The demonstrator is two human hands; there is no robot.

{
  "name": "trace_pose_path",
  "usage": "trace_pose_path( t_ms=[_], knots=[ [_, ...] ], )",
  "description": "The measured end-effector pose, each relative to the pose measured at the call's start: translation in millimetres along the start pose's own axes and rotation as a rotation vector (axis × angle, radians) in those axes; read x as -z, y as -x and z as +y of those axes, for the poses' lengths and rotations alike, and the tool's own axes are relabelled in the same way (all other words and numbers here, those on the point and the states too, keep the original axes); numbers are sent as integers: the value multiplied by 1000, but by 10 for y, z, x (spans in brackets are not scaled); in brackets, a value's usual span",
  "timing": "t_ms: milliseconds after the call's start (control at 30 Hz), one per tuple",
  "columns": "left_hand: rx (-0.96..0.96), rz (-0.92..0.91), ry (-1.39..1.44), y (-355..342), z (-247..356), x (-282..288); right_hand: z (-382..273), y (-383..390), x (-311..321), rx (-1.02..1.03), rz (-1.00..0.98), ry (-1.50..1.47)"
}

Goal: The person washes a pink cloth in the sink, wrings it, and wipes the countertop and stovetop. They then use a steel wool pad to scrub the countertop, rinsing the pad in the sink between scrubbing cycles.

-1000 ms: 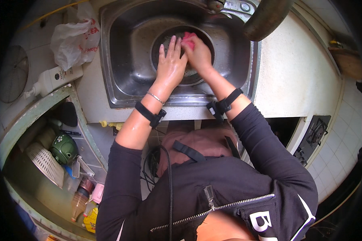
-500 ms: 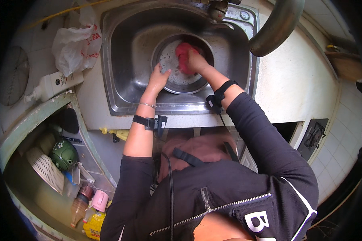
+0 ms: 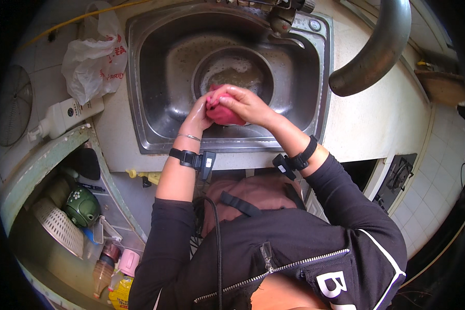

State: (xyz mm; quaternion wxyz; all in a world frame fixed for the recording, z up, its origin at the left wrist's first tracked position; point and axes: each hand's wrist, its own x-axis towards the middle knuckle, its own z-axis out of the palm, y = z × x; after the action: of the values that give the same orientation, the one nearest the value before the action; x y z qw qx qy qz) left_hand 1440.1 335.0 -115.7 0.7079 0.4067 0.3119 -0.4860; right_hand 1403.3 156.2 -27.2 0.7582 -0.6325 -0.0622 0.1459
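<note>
Crumpled pink-red cloth point(image 3: 226, 115) held at the near, 6 o'clock side of the round grey metal basin point(image 3: 205, 64), within the rectangular stainless-steel sink point(image 3: 155, 88). From the bare right hand point(image 3: 245, 105), cloth lies toward 8 o'clock; its upper part is clamped under the curled fingers. From the bare left hand point(image 3: 197, 117), cloth lies at 3 o'clock, pressed against it; left fingers largely hidden, so their closure cannot be told. Foamy water seen in the basin.

Half a second earlier, cloth was held down inside the basin by the right hand alone, the left spread at the 8 o'clock rim. Now both hands are brought together around it.
</note>
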Motion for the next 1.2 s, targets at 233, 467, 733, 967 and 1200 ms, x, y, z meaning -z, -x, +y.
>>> trace_pose_path(
  t_ms=[233,467,733,967,1200],
  knots=[
    [-258,53,8,-121,281,-164,606,-128,645,-245,437,252],
    [-370,15,51,-170,378,-315,1571,-259,718,-322,567,758],
    [-39,335,-256,-542,-195,-194,1643,-148,623,-619,170,992],
    [-229,299,-264,-435,-166,-167,1372,-132,602,-492,487,797],
    [-51,-65,120,-45,207,-405,317,283,-66,-5,235,251]
  ],
)
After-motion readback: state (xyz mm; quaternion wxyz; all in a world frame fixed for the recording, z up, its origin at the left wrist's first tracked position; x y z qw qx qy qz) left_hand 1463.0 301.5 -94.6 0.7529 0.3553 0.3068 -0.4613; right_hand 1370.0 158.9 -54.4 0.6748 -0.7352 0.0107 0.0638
